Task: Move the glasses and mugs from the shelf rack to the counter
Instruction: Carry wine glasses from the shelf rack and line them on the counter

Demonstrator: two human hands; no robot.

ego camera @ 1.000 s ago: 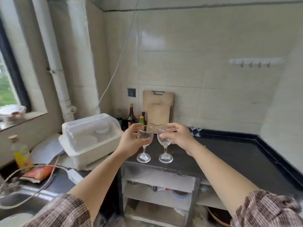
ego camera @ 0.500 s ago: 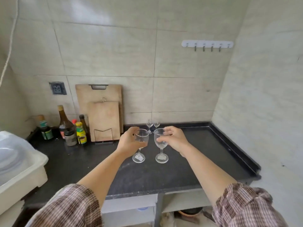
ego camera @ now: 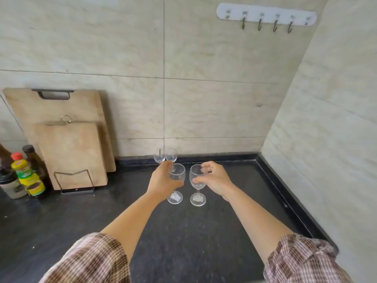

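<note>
Glass, thin and clear: two stemmed wine glasses stand on the black stone counter (ego camera: 183, 252), feet apparently down. The left hand (ego camera: 163, 182) wraps the left wine glass (ego camera: 176, 180) by its bowl; the right hand (ego camera: 214, 179) pinches the right wine glass (ego camera: 197, 182) at rim and bowl. Light, slippery, brittle, I judge; hold the bowl, not the stem. Two more small clear glasses (ego camera: 165, 155) wait beyond the hands.

Flat black speckled stone counter (ego camera: 204, 237). Beige marbled wall tiles (ego camera: 122, 48). Four clear colourless stemmed wine glasses: two held (ego camera: 176, 176) (ego camera: 197, 178), two at back (ego camera: 159, 157) (ego camera: 171, 155). Sleeves (ego camera: 91, 260) brown-and-cream check. Two pale tan wooden cutting boards (ego camera: 71, 152). White plastic hook strip (ego camera: 265, 14). Yellow-green labelled bottle with red cap (ego camera: 26, 174); dark brown glass bottle (ego camera: 33, 158).
</note>
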